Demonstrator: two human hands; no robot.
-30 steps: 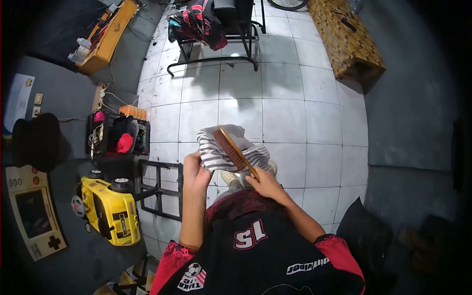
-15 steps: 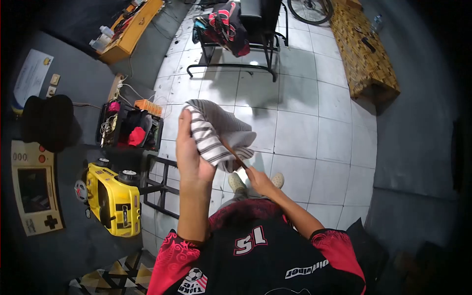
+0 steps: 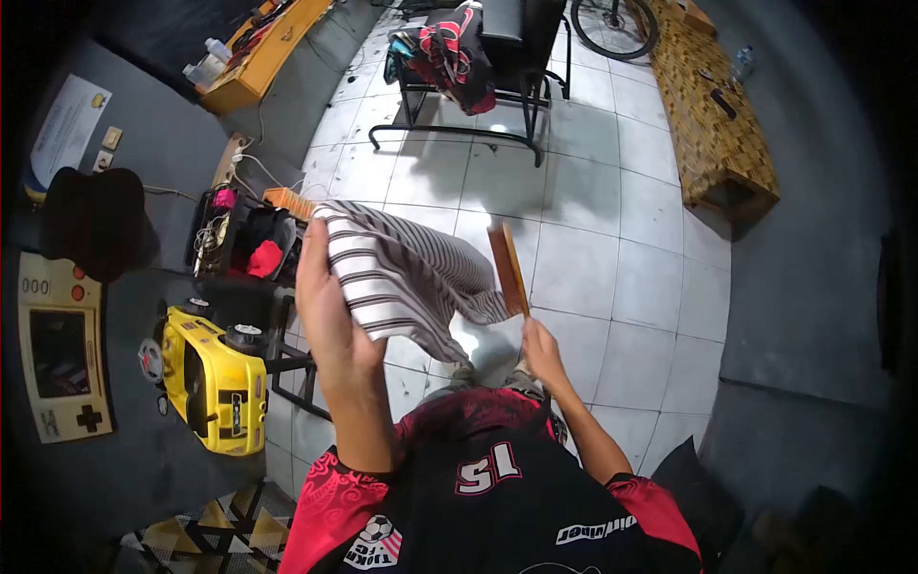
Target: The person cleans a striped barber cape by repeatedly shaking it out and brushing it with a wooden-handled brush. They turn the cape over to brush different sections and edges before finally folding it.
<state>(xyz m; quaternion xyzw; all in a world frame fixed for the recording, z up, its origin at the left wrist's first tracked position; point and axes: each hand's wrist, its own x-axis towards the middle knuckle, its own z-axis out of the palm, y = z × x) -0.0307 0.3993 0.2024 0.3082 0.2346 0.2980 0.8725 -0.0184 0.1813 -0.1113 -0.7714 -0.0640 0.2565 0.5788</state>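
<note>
Left hand [image 3: 327, 308] grips striped cloth [image 3: 402, 273]; right hand [image 3: 542, 350] grips comb [image 3: 509, 268] above open floor [image 3: 622, 258].

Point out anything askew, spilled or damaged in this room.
Mild clutter only: red-and-black clothes slump over the black metal chair, and white cables trail loose across the tiled floor. Nothing looks spilled or broken.

floor [image 3: 593, 201]: white tiles, dark grout | far end: black metal chair [image 3: 457, 132] stands on it, bicycle wheel [image 3: 617, 29] just beside | right: woven bench [image 3: 712, 124] | left: yellow toy car [image 3: 212, 383], black crate [image 3: 244, 244] with red items, black metal frame [image 3: 287, 359] between them | near-left: patterned mat [image 3: 220, 536]
</note>
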